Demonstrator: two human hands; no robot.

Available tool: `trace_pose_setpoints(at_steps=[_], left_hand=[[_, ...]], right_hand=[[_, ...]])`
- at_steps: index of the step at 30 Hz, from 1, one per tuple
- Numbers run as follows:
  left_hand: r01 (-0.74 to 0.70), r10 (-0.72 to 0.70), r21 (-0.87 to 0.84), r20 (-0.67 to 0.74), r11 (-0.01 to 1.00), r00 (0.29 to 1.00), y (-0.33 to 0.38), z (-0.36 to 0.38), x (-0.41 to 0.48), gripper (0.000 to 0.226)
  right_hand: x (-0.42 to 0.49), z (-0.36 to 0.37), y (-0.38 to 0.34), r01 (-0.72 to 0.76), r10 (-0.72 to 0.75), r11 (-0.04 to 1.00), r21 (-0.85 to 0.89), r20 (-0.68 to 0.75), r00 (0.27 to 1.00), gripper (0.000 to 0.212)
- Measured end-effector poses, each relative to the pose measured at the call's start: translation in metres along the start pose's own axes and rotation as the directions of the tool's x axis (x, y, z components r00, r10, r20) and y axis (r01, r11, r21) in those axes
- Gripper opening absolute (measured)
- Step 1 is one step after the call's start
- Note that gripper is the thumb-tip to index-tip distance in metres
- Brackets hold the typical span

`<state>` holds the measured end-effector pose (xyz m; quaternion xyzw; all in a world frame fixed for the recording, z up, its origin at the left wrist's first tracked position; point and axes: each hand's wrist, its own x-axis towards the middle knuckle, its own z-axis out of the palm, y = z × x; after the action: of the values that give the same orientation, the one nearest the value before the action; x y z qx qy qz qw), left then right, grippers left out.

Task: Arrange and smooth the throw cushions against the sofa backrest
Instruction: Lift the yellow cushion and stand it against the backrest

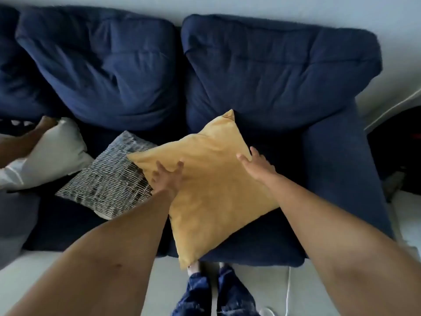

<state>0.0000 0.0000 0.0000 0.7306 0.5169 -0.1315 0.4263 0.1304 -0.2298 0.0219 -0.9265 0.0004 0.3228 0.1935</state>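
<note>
**Two hands on a yellow cushion at a navy sofa**

Spread fingers (pixel 180 166) of the left hand (pixel 167 179) lie flat against the left edge of a yellow cushion (pixel 209 183), open and pressing rather than gripping. The right hand (pixel 256 166) rests on the cushion's right edge with its fingers likewise splayed; whether any curl beneath the fabric cannot be told. Both bare forearms reach in from the near side. The yellow cushion lies tilted like a diamond on the right-hand seat of the sofa (pixel 341 169), its far corner just touching the right back cushion (pixel 280 71) and its near corner hanging past the seat's front edge. Its left corner overlaps a grey patterned cushion (pixel 107 181) lying flat on the seat. Further left sits a white cushion (pixel 54 153), with part of another person's limb beside it, too blurred to identify. The left back cushion (pixel 100 65) stands rumpled against the wall. Below, denim-clad legs (pixel 214 293) stand on a pale floor (pixel 319 293).
</note>
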Motion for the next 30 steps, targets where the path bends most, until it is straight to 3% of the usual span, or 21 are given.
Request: trace_pose_setpoints(at_steps=[7, 13, 18, 22, 26, 30], left_hand=[[0.090, -0.150, -0.337, -0.156, 0.937, 0.976, -0.027, 0.040, 0.034, 0.119], [0.097, -0.209, -0.426, -0.224, 0.900, 0.952, -0.041, 0.058, 0.066, 0.138], [0.084, -0.233, -0.528, -0.222, 0.845, 0.947, -0.038, 0.062, 0.072, 0.135], [-0.008, -0.169, -0.552, -0.269, 0.834, 0.948, -0.023, 0.057, 0.055, 0.129], [-0.191, -0.032, -0.553, -0.369, 0.811, 0.929, 0.001, 0.050, 0.031, 0.125], [-0.425, 0.177, -0.570, -0.439, 0.703, 0.881, 0.049, 0.047, 0.015, 0.117]], right_hand=[[0.076, 0.023, 0.013, -0.067, 0.075, 0.982, 0.175, -0.040, 0.996, 0.087], [0.122, 0.033, 0.022, -0.068, 0.053, 0.953, 0.295, 0.057, 0.997, 0.098], [0.124, 0.045, 0.022, -0.057, 0.032, 0.875, 0.480, 0.060, 0.998, 0.106], [0.104, 0.041, 0.019, 0.037, -0.017, 0.822, 0.569, -0.041, 0.999, 0.101], [0.083, 0.018, 0.026, 0.131, -0.042, 0.787, 0.603, -0.159, 0.986, 0.090], [0.068, -0.021, 0.036, 0.299, -0.031, 0.678, 0.672, -0.380, 0.924, 0.085]])
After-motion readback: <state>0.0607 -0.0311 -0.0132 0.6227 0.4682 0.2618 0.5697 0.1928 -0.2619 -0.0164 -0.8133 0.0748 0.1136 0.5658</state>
